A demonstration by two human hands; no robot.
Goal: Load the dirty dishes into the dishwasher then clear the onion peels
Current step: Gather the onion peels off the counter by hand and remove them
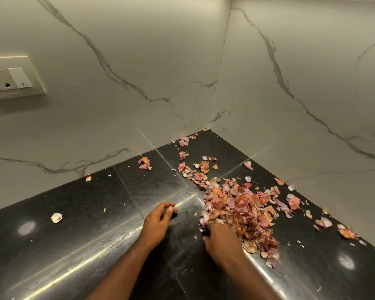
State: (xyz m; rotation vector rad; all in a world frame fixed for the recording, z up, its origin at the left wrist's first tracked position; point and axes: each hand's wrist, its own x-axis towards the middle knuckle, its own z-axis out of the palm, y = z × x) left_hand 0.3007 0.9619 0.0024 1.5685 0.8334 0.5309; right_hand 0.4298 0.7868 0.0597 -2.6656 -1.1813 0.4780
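Fingers of right hand (220,233) buried in onion peels (240,210) near counter (74,213) back corner, pose unclear; left hand (158,219) pinches a scrap; papery, scoop underneath.

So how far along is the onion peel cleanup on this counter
Partly done. Most peels are heaped in one pile on the black counter. The right hand is pushed into the pile's near edge; the left hand pinches a small scrap. Still left: stray peels toward the corner, one far left, several along the right wall, then removing the pile. No dishes or dishwasher are in view.
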